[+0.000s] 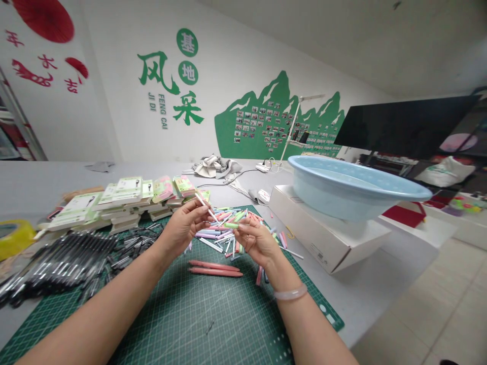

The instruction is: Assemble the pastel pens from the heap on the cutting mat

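Note:
My left hand [186, 221] pinches a thin white pen refill [203, 201], tilted so its lower end points toward my other hand. Between the fingers of my right hand [258, 241] is a short green pen barrel part [230, 225]. Both hands are raised over a green cutting mat [182, 324]. Behind and below them lies a loose pile of pastel pen parts [213, 234] in pink, green, blue, purple and white. Two coral pens [215, 272] rest side by side on the mat nearer to me. A small dark thin piece [210, 327] lies near the front.
Many black pens [72, 258] are heaped at left, beside stacked small boxes [125, 195] and a yellow tape roll [15, 238]. A light blue basin [327, 195] stands on a white carton [304, 228] at right. Grey cloth [216, 166] and a cable lie at the back.

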